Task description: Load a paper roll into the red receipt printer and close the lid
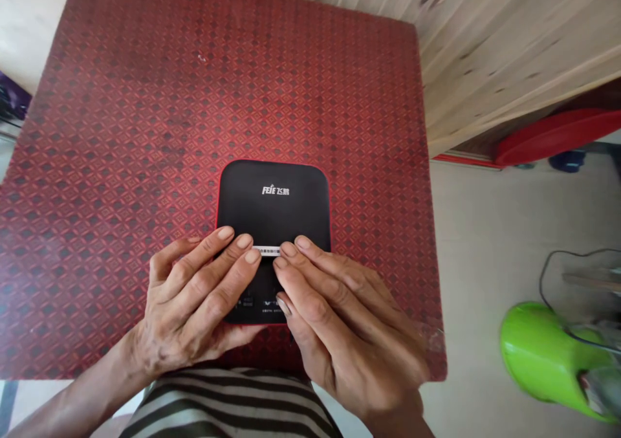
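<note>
A flat black receipt printer (274, 215) with a red rim and a white FEIE logo lies on the red patterned table (145, 134), close to the front edge. Across its middle runs a narrow white strip (268, 251) with dark printed characters. My left hand (194, 295) rests on the printer's left side, fingers stretched, tips by the strip's left end, thumb low along the front edge. From the right, my right hand (344, 321) lays its outstretched fingers on the strip's right end, thumb on the lower panel. The fingers hide both strip ends and part of the lower panel.
A pale wooden plank wall (485, 37) borders the table's far and right sides. On the floor at right stands a bright green plastic stool or bin (538, 350) with a dark cable (557, 253) over it. A red round object (557, 134) is beyond.
</note>
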The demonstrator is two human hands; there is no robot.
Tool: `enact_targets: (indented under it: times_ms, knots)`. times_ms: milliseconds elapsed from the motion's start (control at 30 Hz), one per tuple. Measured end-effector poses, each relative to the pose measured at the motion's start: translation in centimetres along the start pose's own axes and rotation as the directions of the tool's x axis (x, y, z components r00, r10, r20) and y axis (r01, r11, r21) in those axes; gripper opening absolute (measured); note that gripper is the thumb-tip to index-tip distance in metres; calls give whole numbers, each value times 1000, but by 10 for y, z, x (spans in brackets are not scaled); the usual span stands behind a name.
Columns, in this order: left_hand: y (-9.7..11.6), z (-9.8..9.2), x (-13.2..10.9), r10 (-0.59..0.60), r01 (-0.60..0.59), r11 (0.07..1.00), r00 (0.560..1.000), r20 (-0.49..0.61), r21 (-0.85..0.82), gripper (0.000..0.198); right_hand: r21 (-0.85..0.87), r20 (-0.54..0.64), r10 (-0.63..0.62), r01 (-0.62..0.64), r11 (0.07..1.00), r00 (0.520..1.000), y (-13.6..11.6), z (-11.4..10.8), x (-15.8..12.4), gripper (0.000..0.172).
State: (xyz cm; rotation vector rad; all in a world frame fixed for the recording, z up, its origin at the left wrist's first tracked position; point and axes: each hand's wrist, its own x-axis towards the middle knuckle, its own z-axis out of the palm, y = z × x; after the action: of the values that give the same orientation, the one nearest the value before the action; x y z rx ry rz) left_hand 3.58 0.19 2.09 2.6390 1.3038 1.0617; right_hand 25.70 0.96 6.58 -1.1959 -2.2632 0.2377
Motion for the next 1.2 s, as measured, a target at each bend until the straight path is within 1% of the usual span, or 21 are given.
enact_targets:
  times_ms: [100, 167, 233, 300, 333, 367, 433, 533, 633, 800, 933, 1067, 1200]
  knots:
    - [-1, 0, 0, -6, 6, 1000, 1000, -1, -19, 62, 15, -38, -10, 10, 1000, 999, 1, 2, -1, 27]
    - [-2, -2, -4, -8, 7, 999, 1000, -10, -46, 61, 65, -82, -18, 23, 998, 996, 2, 3, -4, 27]
    - [-3, -6, -12, -13, 10, 999, 998, -68, -44, 57, 96, -185, -1, 19, 995, 983, 5, 4, -11, 31]
    - [-4, -11, -22, -30, 30, 1000, 992, -121, -3, 51, 88, -343, 62, -33, 996, 937, 9, 5, -20, 37]
    - [-5, -13, -27, -41, 45, 999, 991, -129, 24, 48, 83, -404, 110, -84, 993, 908, 11, 7, -26, 41]
    - [-6, -15, -31, -51, 57, 997, 992, -119, 45, 45, 84, -438, 164, -142, 986, 884, 13, 8, -31, 44]
    - [-8, -17, -36, -61, 66, 996, 995, -78, 66, 40, 96, -436, 265, -249, 964, 860, 15, 13, -40, 44]
    - [-9, -17, -36, -56, 62, 995, 995, -78, 76, 38, 90, -391, 333, -325, 942, 858, 12, 21, -47, 39]
    - [-9, -16, -31, -64, 70, 996, 994, -92, 60, 40, 87, -370, 356, -349, 933, 858, 6, 27, -48, 40]
    - [-13, -18, -28, -65, 68, 997, 996, -65, 44, 48, 103, -378, 370, -359, 928, 849, 4, 31, -50, 46]
    - [-17, -18, -30, -54, 55, 998, 998, -33, 22, 46, 123, -375, 393, -375, 919, 840, 7, 30, -51, 43]
    - [-19, -14, -29, -82, 81, 995, 996, -26, -51, 44, 137, -380, 423, -403, 905, 822, 8, 30, -51, 40]
    - [-21, -11, -28, -113, 110, 987, 993, -16, -115, 42, 105, -381, 429, -423, 900, 819, 10, 30, -51, 36]
